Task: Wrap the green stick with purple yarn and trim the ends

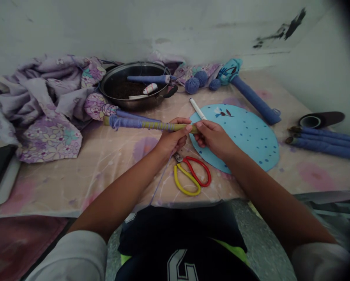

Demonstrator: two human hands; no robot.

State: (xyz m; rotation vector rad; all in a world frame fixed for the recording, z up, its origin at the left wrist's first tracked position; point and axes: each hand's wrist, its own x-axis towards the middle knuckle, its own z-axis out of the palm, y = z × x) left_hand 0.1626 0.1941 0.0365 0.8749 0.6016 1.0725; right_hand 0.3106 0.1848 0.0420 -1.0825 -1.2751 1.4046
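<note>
Both my hands grip a thin olive-yellow stick (151, 125) that lies level across the middle of the view. Blue-purple yarn (125, 122) is wound thickly round its left part and in spaced turns further right. My left hand (176, 136) closes round the stick, with a strand of yarn (161, 181) running down from it to the table edge. At the stick's right end my right hand (211, 136) pinches it with thumb and fingers. Below my hands lie scissors (192, 175) with one red and one yellow handle. A light-blue oval mat (251, 136) sits under my right forearm.
Bunched floral fabric (55, 101) lies left, beside a dark pan (119, 102) holding a wrapped stick. Behind are balls of yarn (192, 85) and a blue-wrapped rod (255, 99). A white marker (197, 109) touches the mat. Several wrapped sticks (324, 144) lie right.
</note>
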